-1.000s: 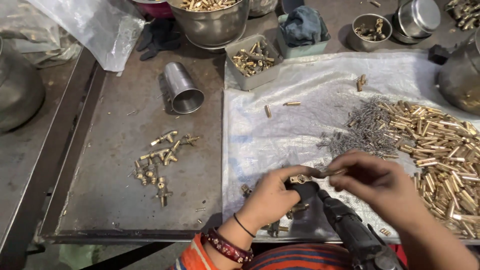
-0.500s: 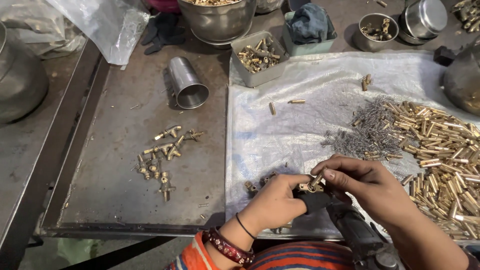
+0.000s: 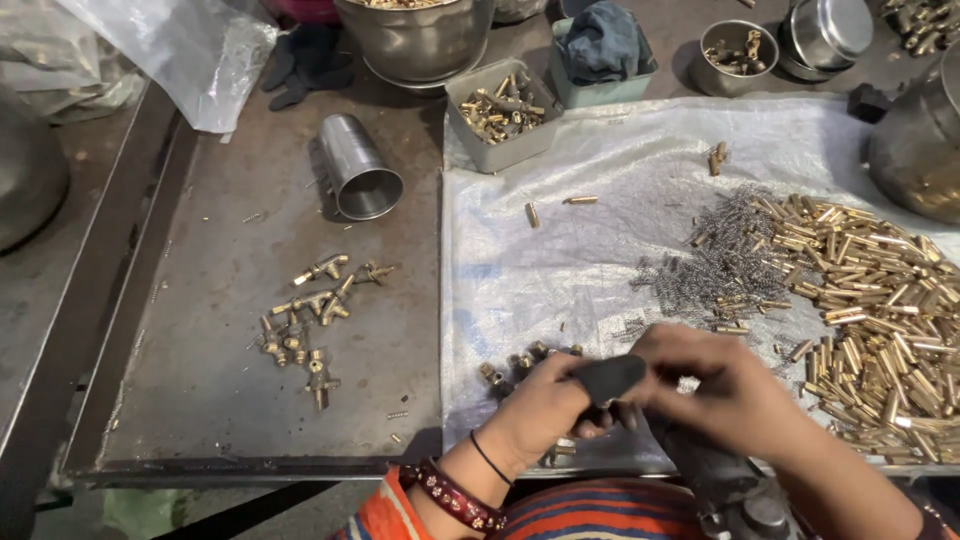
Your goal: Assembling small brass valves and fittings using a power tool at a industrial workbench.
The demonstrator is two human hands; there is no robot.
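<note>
Head view shows your two hands meeting at the near edge of the white sheet [image 3: 560,260]. Your left hand [image 3: 545,410], fingers curled, wears a black thumb cover [image 3: 608,378]; your right hand [image 3: 730,395] pinches toward it, fingers narrow. Whatever small part sits between them is hidden, so you cannot tell its axis. A dark tool [image 3: 715,475] lies below the hands, long axis running from the hands toward your lap. Just left of your left hand sits one cluster of brass fittings [image 3: 525,362]. One pile of brass pins [image 3: 870,310] lies right, one tangle of springs [image 3: 715,265] beside it. One steel cup [image 3: 358,168] lies on its side, mouth toward you. About ten brass valves [image 3: 310,315] are scattered on the metal table [image 3: 230,300].
</note>
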